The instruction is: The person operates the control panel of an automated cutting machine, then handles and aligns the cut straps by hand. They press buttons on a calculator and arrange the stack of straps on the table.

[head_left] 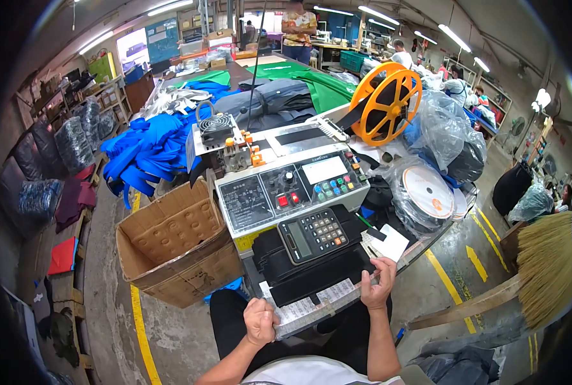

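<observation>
My left hand (261, 321) is closed at the near left corner of the small work surface (311, 314); what it grips, if anything, is hidden. At the right edge, my right hand (379, 282) has its fingers bent and partly apart, close to white paper tags (392, 242) and a black strip. Stacked black strips (318, 279) lie between my hands, with a black calculator (313, 236) on top. Behind them stands a machine (292, 186) with buttons and a small display. An orange reel (386, 104) of black tape is mounted beyond it.
An open cardboard box (170, 237) stands left of the machine. Blue strips (138, 151) heap behind it. Plastic-wrapped rolls (427, 192) sit at the right, and a straw broom (549, 269) is further right. Several people are in the background.
</observation>
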The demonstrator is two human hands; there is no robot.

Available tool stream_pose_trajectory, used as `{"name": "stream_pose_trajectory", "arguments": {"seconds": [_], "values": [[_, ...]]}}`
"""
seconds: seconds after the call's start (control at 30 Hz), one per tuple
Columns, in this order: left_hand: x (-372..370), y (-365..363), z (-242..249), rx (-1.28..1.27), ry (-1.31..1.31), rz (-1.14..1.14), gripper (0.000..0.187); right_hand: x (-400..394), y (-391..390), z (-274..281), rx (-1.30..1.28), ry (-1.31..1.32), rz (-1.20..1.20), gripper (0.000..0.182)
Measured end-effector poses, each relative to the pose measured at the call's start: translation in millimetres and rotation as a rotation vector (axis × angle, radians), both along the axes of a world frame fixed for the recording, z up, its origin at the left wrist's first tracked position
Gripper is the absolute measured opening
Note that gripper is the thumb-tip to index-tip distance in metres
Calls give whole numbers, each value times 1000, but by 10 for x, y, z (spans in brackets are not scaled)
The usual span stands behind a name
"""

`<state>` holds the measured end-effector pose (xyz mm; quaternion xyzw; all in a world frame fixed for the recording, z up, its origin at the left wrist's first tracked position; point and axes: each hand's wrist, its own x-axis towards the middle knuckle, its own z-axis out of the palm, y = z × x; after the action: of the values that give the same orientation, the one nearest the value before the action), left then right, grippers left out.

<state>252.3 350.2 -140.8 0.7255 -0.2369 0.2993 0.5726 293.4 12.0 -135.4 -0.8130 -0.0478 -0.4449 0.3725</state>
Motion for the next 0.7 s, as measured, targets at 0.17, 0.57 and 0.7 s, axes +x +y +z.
{"name": "stream_pose_trajectory", "arguments": {"seconds": [0.17, 0.57, 0.7], "values": [[14, 15, -22, 24, -8, -18, 53, -8, 25, 14, 5, -18, -6, 36], [28, 44, 0, 139, 21, -42, 46, -48, 55, 10, -256, -139, -74, 29], [47, 66, -15, 146, -12, -41, 40, -414, 558, 91, -270, -96, 232, 22]]}}
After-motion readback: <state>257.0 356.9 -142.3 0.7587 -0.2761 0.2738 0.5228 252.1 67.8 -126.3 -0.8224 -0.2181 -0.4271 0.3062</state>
